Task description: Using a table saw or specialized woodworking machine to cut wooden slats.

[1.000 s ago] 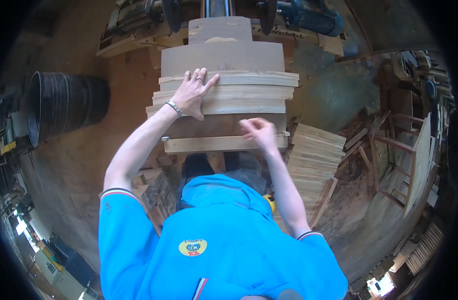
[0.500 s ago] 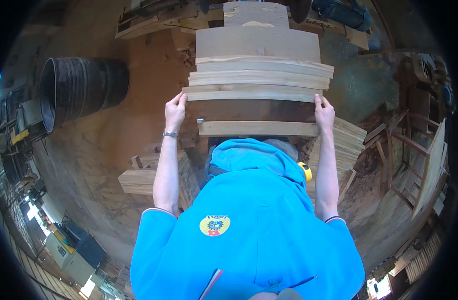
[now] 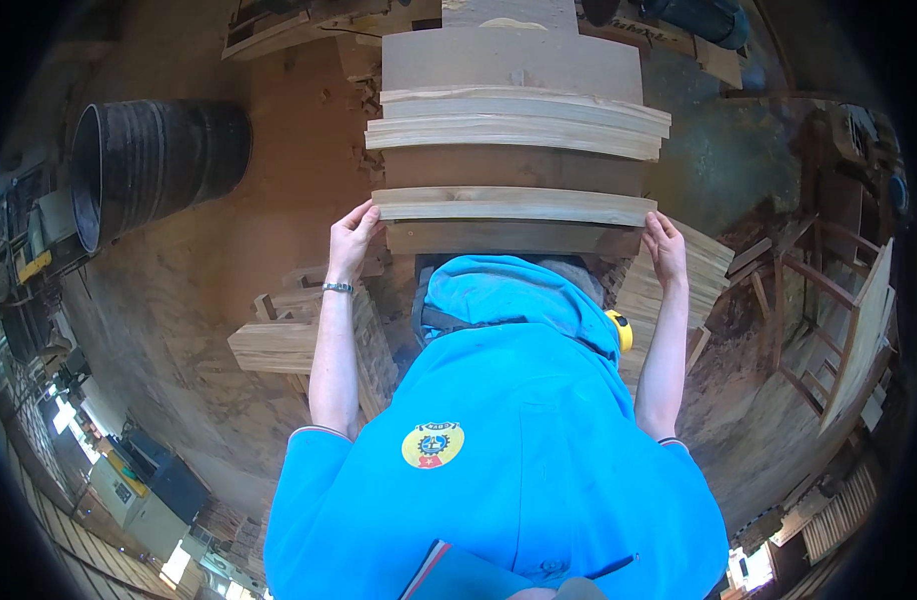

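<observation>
Pulling one wood strip [image 3: 514, 205] toward me, both hands on it. Left hand [image 3: 354, 235] has the left end pinched between thumb and fingers; right hand [image 3: 666, 243] has the right end the same way, fingertips at the corner. Hands are spread to the strip's full length, one per end, neither free.

What's changed: half a second ago this strip lay right up against the rest of the pile. Now there's a clear band of brown worktop [image 3: 514, 168] between it and the remaining strips [image 3: 519, 130], which sit on the far side, ends not quite flush. So this piece is separated, and the others are left where they lie.

Strip runs crosswise in front of my waist, roughly level, slight bow in view (could be lens bend). It overlaps the near wooden bar [image 3: 509, 238], hiding its upper edge and the small metal piece that showed at its left end. Can't tell if strip touches the bar or hangs just above it. Grip looks balanced to me, no obvious tilt.

Alongside: stacked strips [image 3: 687, 268] beyond my right forearm, a wood block stack [image 3: 276, 347] beyond my left one. Both untouched.
</observation>
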`<act>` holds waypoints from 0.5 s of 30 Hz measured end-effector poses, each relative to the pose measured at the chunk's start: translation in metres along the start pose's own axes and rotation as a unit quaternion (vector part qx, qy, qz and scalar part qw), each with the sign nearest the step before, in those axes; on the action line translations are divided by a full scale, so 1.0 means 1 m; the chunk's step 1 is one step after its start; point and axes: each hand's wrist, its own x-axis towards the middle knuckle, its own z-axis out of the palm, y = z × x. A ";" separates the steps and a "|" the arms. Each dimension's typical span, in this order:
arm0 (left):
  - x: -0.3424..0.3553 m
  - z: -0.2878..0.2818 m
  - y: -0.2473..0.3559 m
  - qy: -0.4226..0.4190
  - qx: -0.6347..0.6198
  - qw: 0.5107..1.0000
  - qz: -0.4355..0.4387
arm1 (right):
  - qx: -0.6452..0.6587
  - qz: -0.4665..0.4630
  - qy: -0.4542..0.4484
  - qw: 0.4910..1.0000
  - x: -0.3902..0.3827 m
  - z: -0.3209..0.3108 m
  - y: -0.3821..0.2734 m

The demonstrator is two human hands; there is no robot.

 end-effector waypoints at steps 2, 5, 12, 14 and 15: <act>0.003 0.000 0.001 -0.020 -0.014 1.000 -0.006 | -0.005 -0.003 -0.014 1.000 0.005 -0.007 0.004; 0.003 -0.004 -0.004 -0.006 -0.010 1.000 -0.013 | -0.020 -0.003 -0.049 0.999 0.011 -0.012 0.002; 0.006 -0.006 -0.010 -0.009 -0.060 0.998 -0.011 | -0.027 0.038 -0.148 0.988 0.020 -0.017 -0.010; 0.006 -0.006 -0.008 -0.027 -0.033 0.999 0.001 | -0.038 0.057 -0.145 0.987 0.022 -0.016 -0.012; 0.008 -0.006 -0.006 -0.027 -0.034 0.999 0.001 | -0.046 0.075 -0.142 0.986 0.023 -0.014 -0.012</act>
